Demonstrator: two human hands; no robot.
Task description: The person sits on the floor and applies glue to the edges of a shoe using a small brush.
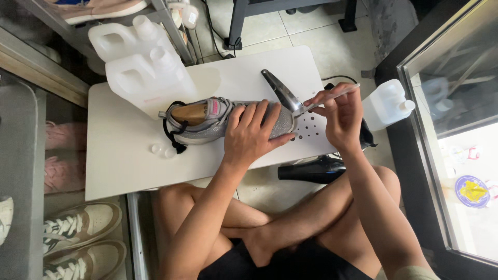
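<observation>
Pinning the grey shoe [218, 120] flat at the centre of the white worktop [124, 155], the left hand [252, 136] grips its toe so it cannot slide, while the right hand [340, 116], at 3 o'clock, pinches a thin brush [332, 97] against that toe.

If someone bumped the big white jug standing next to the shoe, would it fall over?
Probably not easily. The white jug is wide and squat and stands flat on the white table, so it looks steady. If it is nearly empty, which I cannot tell, it would likely be light and slide. Its smooth plastic may be a bit slippery.
</observation>
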